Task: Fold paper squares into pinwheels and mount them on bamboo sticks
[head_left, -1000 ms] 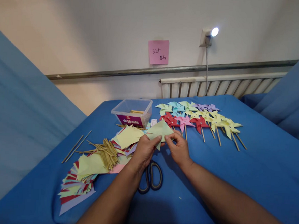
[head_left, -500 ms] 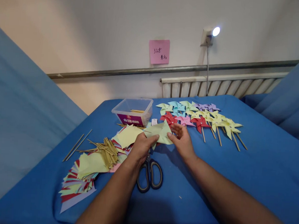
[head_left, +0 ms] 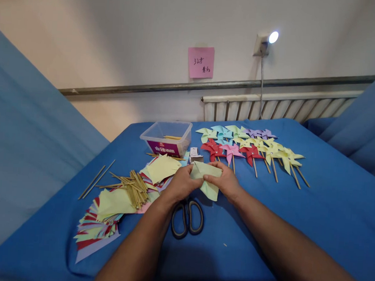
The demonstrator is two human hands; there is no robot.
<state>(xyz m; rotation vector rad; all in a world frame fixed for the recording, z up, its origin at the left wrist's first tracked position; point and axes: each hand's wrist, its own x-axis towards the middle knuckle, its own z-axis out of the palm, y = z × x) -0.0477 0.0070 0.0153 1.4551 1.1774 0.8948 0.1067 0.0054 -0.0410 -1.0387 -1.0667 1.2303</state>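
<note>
A fanned pile of coloured paper squares [head_left: 98, 228] and a bundle of wooden sticks [head_left: 133, 189] were laid at the left of the blue-covered table [head_left: 297, 215]. A pale green paper sheet [head_left: 211, 190] was gripped by the left hand [head_left: 181, 184] just above the scissors [head_left: 187, 217], and its other side was pinched by the right hand [head_left: 228, 183]. Finished pinwheels [head_left: 253, 149] were spread further right.

On the bench [head_left: 297, 215], scissors [head_left: 187, 217] lie just before the folded sheet [head_left: 208, 178]; paper squares [head_left: 107, 207] lie left, sticks [head_left: 133, 188] on them; a box [head_left: 167, 138] stands behind; pinwheels [head_left: 250, 148] lie in rows behind-right.
</note>
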